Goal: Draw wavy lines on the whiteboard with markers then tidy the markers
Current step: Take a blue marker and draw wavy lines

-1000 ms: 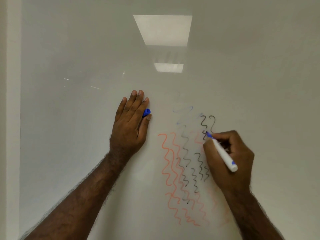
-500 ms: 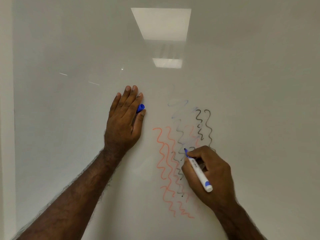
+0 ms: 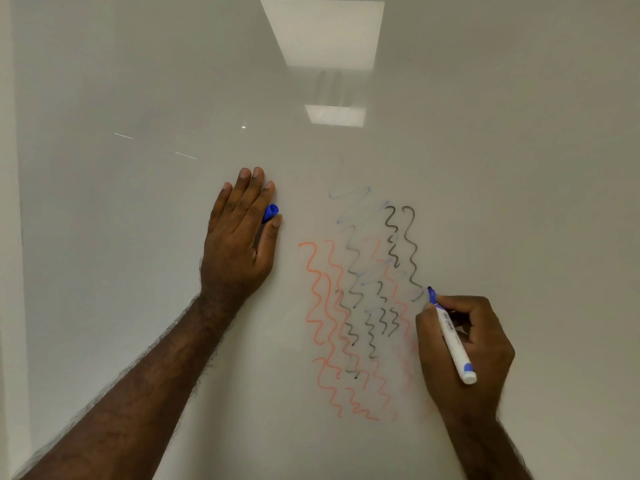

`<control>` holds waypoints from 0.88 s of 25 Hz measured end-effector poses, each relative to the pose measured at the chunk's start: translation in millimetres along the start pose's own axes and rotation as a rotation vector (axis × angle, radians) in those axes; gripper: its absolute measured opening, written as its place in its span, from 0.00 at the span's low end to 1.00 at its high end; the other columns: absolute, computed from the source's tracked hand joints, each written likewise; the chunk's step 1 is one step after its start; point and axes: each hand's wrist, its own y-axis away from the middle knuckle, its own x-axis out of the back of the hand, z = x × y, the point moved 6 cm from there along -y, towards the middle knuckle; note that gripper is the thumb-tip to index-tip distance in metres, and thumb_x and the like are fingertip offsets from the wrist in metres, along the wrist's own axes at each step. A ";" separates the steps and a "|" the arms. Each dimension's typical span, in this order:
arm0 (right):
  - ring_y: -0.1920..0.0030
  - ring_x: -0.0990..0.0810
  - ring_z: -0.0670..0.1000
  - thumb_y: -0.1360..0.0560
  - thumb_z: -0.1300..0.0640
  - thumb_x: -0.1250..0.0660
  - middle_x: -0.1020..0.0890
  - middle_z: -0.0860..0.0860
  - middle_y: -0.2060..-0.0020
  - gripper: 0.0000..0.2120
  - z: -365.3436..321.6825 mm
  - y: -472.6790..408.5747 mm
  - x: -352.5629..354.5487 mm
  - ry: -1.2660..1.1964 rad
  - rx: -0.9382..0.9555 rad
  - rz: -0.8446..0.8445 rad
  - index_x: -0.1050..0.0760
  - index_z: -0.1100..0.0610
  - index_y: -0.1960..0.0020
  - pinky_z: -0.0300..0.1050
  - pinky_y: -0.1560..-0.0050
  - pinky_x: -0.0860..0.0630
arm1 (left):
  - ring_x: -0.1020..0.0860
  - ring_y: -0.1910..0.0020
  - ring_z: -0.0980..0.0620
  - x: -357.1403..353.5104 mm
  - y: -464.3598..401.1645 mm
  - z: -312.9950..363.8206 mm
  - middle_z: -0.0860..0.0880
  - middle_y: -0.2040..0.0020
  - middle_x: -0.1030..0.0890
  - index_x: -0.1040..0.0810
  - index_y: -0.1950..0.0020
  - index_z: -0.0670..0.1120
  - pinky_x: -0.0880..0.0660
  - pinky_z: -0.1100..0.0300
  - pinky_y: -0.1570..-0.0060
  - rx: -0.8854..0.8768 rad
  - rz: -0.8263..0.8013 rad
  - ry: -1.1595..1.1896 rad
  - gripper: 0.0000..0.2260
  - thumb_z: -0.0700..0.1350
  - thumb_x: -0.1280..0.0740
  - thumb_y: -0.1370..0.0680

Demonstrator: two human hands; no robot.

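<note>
From the head camera, the slim white plastic marker with blue tip and blue end band (image 3: 451, 336) looks light, rigid and smooth, likely to roll if set down loose; it is best pinched low on the barrel near the tip for control. The right hand (image 3: 464, 351) does so, fingers curled tight round the barrel, tip touching the glossy white whiteboard (image 3: 519, 168) just beside the lower end of the rightmost black wavy line (image 3: 409, 247). Orange wavy lines (image 3: 320, 327) lie left of the black ones. The left hand (image 3: 239, 242) presses flat on the board, fingers straight, the small blue marker cap (image 3: 270, 213) tucked between thumb and forefinger
</note>
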 end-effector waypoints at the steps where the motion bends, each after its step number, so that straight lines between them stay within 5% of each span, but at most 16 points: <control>1: 0.61 0.19 0.46 0.28 0.66 0.24 0.19 0.44 0.62 0.12 0.3 1.0 -2.5 -0.004 0.011 -0.017 0.23 0.52 0.56 0.37 0.60 0.23 | 0.38 0.18 0.43 0.4 -0.7 -1.1 0.40 0.20 0.33 0.31 0.22 0.37 0.39 0.38 0.21 0.002 0.002 -0.003 0.21 0.41 0.36 0.15; 5: 0.64 0.20 0.46 0.30 0.66 0.24 0.21 0.43 0.63 0.13 -1.1 48.4 -33.5 0.009 0.133 -0.381 0.23 0.51 0.55 0.43 0.64 0.23 | 0.38 0.18 0.43 2.3 5.1 -3.5 0.40 0.21 0.32 0.31 0.22 0.37 0.40 0.38 0.21 0.014 0.021 -0.011 0.21 0.41 0.36 0.15; 10: 0.60 0.20 0.45 0.28 0.57 0.29 0.20 0.45 0.61 0.04 19.2 25.5 3.7 -0.024 0.014 0.004 0.22 0.54 0.53 0.37 0.59 0.25 | 0.39 0.18 0.42 2.0 21.0 -1.8 0.40 0.20 0.33 0.32 0.22 0.37 0.40 0.38 0.21 0.034 0.008 -0.003 0.21 0.40 0.36 0.15; 15: 0.67 0.21 0.46 0.29 0.60 0.26 0.22 0.44 0.65 0.10 16.8 66.3 -23.5 0.057 0.096 -0.378 0.25 0.49 0.56 0.41 0.66 0.25 | 0.39 0.18 0.41 2.3 31.5 -2.2 0.39 0.20 0.34 0.32 0.22 0.36 0.40 0.37 0.21 0.036 0.016 -0.007 0.22 0.40 0.35 0.15; 20: 0.61 0.22 0.47 0.27 0.69 0.25 0.21 0.47 0.62 0.11 32.8 35.2 17.8 0.063 -0.030 0.067 0.23 0.55 0.54 0.42 0.60 0.25 | 0.39 0.18 0.41 2.5 44.2 -0.1 0.39 0.20 0.34 0.32 0.22 0.36 0.42 0.38 0.20 0.051 0.007 0.001 0.22 0.40 0.36 0.15; 22: 0.62 0.22 0.46 0.27 0.69 0.25 0.22 0.45 0.63 0.13 34.2 47.0 10.9 0.049 -0.051 -0.014 0.25 0.53 0.55 0.44 0.61 0.25 | 0.39 0.18 0.41 2.2 49.3 0.9 0.39 0.20 0.34 0.32 0.22 0.36 0.42 0.38 0.20 0.054 0.004 0.001 0.22 0.39 0.36 0.15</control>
